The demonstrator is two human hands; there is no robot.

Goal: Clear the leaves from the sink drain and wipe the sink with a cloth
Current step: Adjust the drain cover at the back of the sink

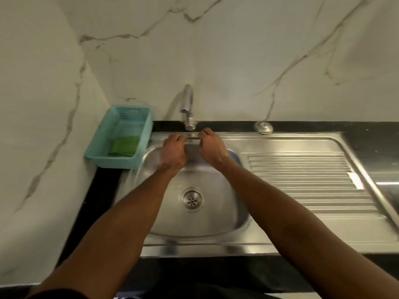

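Observation:
The steel sink has a round drain that shows bare metal with no leaves on it. Both my hands are at the sink's back rim, just under the tap. My left hand has its fingers curled, and its fingertips touch the left end of a short metal tap lever. My right hand is curled around the lever's right end. A folded green cloth lies in the teal basket left of the sink. No water is seen running.
A ribbed steel draining board extends to the right of the bowl. A round metal strainer cap sits on the black counter behind it. Marble walls close off the back and the left side.

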